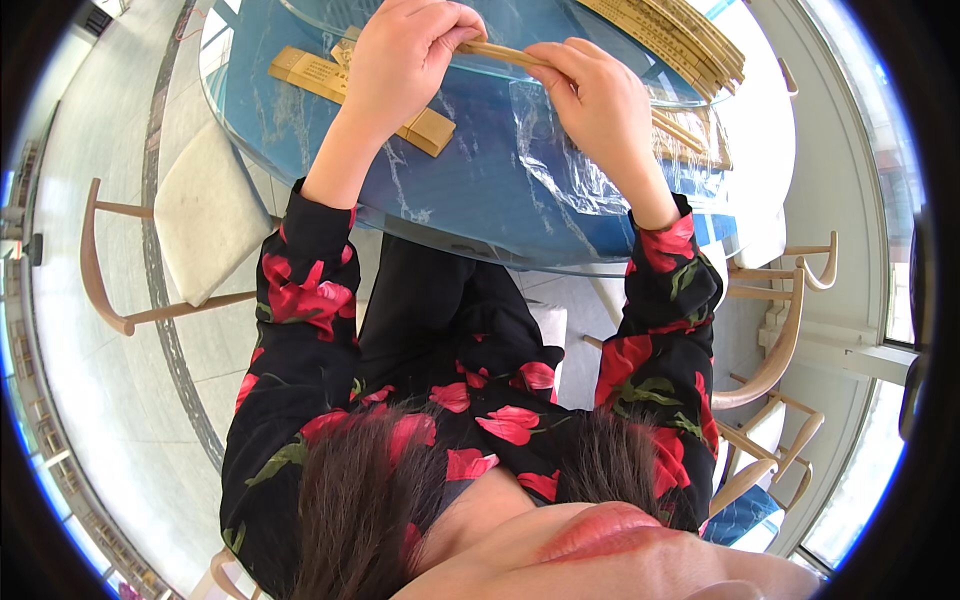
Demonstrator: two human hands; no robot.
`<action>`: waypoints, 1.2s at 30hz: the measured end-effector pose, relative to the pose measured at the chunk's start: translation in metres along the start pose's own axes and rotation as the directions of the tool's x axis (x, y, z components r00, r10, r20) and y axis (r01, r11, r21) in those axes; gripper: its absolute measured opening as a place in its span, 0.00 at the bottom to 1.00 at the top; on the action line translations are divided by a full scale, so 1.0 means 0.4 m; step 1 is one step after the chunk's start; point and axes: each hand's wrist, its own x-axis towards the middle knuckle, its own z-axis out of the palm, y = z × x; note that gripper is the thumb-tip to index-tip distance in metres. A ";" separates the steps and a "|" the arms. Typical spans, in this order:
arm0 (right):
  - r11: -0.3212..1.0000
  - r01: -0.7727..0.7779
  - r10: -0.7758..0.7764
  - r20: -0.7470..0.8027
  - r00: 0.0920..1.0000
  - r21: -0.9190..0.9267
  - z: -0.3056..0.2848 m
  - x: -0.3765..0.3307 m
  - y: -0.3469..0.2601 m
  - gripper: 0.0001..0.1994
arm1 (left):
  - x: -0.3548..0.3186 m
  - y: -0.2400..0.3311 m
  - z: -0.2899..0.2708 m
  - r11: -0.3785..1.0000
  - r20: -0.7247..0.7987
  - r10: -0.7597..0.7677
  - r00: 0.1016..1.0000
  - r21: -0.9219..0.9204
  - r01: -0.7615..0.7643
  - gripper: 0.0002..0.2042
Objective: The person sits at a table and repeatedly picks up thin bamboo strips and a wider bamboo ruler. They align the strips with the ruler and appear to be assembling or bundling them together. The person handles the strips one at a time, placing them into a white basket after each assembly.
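Observation:
Stretched between my two hands above the table is a pair of light wooden chopsticks (503,53). My left hand (405,60) pinches one end between thumb and fingers, and my right hand (597,95) pinches the other. Beneath my left hand and wrist lie brown paper sleeves (305,72), partly covered by the hand. A folded end of brown paper (428,131) sticks out on the near side of that wrist. Beside my right wrist, more wooden chopsticks (678,130) rest on crinkled clear plastic wrap (570,165).
The blue marbled table (470,200) has a raised glass turntable (490,70) on it. A fanned stack of long printed brown paper sleeves (670,45) lies at the far right. A chair with a pale seat (205,215) stands left; wooden chairs (785,340) stand right, near the windows.

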 end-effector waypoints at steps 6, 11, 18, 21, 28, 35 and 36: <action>0.996 -0.005 0.002 0.037 0.999 0.084 0.000 0.000 0.002 0.08 | -0.004 -0.004 0.004 0.993 0.110 -0.025 0.994 -0.116 0.038 0.03; 0.994 -0.046 0.045 0.013 0.999 0.099 0.018 -0.005 0.009 0.08 | 0.003 0.002 0.002 0.997 0.069 0.052 0.996 -0.052 -0.049 0.05; 0.989 -0.096 0.100 -0.032 0.994 0.112 0.010 -0.001 0.016 0.08 | 0.017 0.009 -0.062 0.921 0.136 0.074 0.988 0.370 -0.120 0.21; 0.993 -0.077 0.081 -0.039 0.996 0.090 0.006 0.001 0.018 0.08 | 0.030 -0.010 -0.050 0.936 0.073 0.138 0.988 0.315 -0.154 0.04; 0.998 -0.024 0.028 -0.068 0.997 0.059 0.007 0.000 0.027 0.07 | 0.018 -0.003 -0.017 0.993 0.117 -0.119 0.986 0.024 0.117 0.04; 0.993 0.043 -0.040 -0.026 0.999 0.108 0.013 0.000 0.033 0.14 | 0.055 -0.008 -0.025 0.994 0.171 0.054 0.984 0.088 -0.070 0.03; 0.994 0.021 -0.018 -0.032 0.999 0.110 0.015 -0.001 0.033 0.15 | 0.071 0.014 -0.025 0.971 0.054 0.168 0.984 0.165 -0.174 0.03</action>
